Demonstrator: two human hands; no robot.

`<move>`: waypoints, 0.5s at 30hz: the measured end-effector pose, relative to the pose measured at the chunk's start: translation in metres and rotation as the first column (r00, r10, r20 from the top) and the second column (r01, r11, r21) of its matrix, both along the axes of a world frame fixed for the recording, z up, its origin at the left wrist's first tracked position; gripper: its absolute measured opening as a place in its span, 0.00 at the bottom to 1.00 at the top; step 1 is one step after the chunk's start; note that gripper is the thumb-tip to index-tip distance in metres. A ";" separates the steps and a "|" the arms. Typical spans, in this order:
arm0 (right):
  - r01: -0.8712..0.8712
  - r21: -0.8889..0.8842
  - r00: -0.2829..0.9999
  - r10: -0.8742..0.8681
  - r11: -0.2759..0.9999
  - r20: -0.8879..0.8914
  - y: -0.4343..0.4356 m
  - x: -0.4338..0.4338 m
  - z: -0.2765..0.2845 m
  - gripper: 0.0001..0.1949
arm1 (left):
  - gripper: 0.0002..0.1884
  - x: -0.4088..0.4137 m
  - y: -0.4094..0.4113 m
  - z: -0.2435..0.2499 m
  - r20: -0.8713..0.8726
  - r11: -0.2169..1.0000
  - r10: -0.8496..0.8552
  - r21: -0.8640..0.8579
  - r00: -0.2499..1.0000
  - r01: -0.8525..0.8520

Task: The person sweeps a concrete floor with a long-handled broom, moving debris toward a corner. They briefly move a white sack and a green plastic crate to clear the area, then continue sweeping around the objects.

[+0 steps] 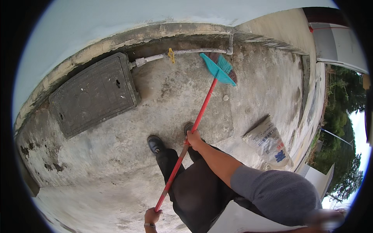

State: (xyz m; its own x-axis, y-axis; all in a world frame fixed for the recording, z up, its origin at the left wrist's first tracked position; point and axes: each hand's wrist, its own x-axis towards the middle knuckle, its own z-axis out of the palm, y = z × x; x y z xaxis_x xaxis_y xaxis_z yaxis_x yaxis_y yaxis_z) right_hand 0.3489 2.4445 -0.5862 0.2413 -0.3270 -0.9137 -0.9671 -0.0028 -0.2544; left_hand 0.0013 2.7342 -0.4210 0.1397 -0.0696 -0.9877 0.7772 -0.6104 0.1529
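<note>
A broom with a red handle (204, 104) and a teal plastic head (217, 70) slants across the view. My right hand (193, 139) grips the handle about midway, close above my shoe. Around the handle's near end, at the lower left, my left hand (153, 215) is closed; a watch sits on that wrist. The teal and dark red bristles (225, 65) lie on the concrete floor by the wall, just below a grey pipe (201, 50).
A dark plastic meter box cover (94, 94) sits by the wall at the left, joined to a pipe with a yellow valve handle (171, 55). A printed woven sack (268, 142) lies on the floor at the right. A small pale round object (225, 97) is near the broom head.
</note>
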 end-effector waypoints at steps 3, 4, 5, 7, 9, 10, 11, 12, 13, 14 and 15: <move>0.115 -0.088 0.992 -0.109 0.989 0.068 -0.066 0.074 -0.020 0.11 | 0.19 0.096 -0.011 -0.039 0.093 0.994 -0.095 -0.046 0.991 0.099; 0.092 -0.109 0.993 -0.083 0.990 0.081 -0.078 0.086 -0.018 0.11 | 0.19 0.113 -0.016 -0.044 0.126 0.991 -0.108 -0.061 0.986 0.116; 0.071 -0.142 0.994 -0.058 0.987 0.098 -0.095 0.098 -0.012 0.10 | 0.19 0.131 -0.025 -0.046 0.162 0.987 -0.120 -0.086 0.979 0.135; 0.054 -0.150 0.995 -0.040 0.987 0.095 -0.111 0.107 0.005 0.10 | 0.19 0.144 -0.034 -0.041 0.189 0.984 -0.152 -0.065 0.970 0.166; 0.050 -0.116 0.995 -0.040 0.992 0.088 -0.094 0.080 0.029 0.10 | 0.19 0.118 -0.020 -0.024 0.168 0.976 -0.216 0.028 0.962 0.214; 0.068 -0.066 0.996 -0.065 0.995 0.054 -0.075 0.064 0.039 0.10 | 0.19 0.103 -0.005 -0.013 0.134 0.982 -0.185 0.063 0.974 0.178; 0.100 -0.179 0.995 -0.096 0.979 0.032 -0.059 0.049 0.038 0.10 | 0.19 0.091 0.013 -0.003 0.103 0.984 -0.158 0.097 0.982 0.148; 0.067 -0.121 0.998 -0.066 0.990 0.017 -0.047 0.030 0.036 0.10 | 0.19 0.079 0.030 0.010 0.039 0.978 -0.187 0.099 0.982 0.182; 0.104 -0.055 0.995 -0.104 0.993 0.000 -0.034 0.009 0.032 0.10 | 0.19 0.070 0.048 0.020 -0.020 0.969 -0.232 0.084 0.973 0.232; 0.039 -0.098 0.996 -0.046 0.994 -0.074 -0.022 -0.014 0.019 0.11 | 0.20 0.047 0.063 0.027 -0.041 0.964 -0.250 0.084 0.967 0.253; 0.017 -0.077 0.991 -0.027 0.997 -0.129 0.002 -0.014 0.041 0.12 | 0.22 0.003 0.076 0.027 -0.035 0.959 -0.273 0.072 0.961 0.275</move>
